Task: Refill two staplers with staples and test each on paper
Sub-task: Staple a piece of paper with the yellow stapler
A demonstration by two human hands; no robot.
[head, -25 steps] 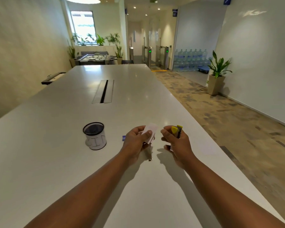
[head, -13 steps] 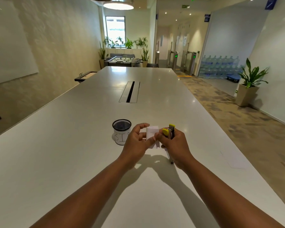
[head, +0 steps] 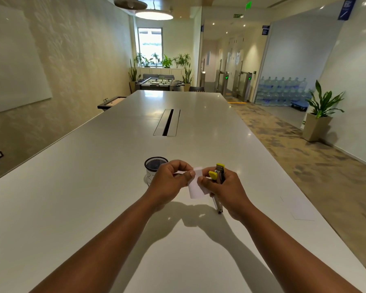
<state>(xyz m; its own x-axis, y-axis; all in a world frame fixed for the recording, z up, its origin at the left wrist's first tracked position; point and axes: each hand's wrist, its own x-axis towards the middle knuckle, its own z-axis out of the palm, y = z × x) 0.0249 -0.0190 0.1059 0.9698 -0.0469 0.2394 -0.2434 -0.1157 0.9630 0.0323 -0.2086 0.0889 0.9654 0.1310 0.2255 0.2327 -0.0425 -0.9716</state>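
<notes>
Both hands were raised just above the white table [head: 93, 208], close together near its middle. The left hand [head: 169, 180] had its fingers curled, and its thumb and fingers pinched the left edge of a small white paper [head: 195, 185]. The right hand [head: 226, 189] gripped a stapler [head: 218, 172] with yellow ends, its fingers wrapped round the body, while the thumb pressed on the right side of the paper. The stapler stood open, its yellow top pointing up and far, and a thin metal part [head: 217, 205] hung down from under the hand toward the table. Whether that part touched the table could not be told. The paper hung between the two hands, held tilted, with its lower edge free.

Just left of the left hand and partly hidden behind it stood a black mesh cup [head: 154, 166] on the table. To the right, near the table's right edge, lay a sheet of white paper [head: 300, 210], well apart from the hands. Farther along the table's middle was a long cable slot [head: 167, 122]. A potted plant [head: 321, 115] stood on the floor at the far right by the wall.
</notes>
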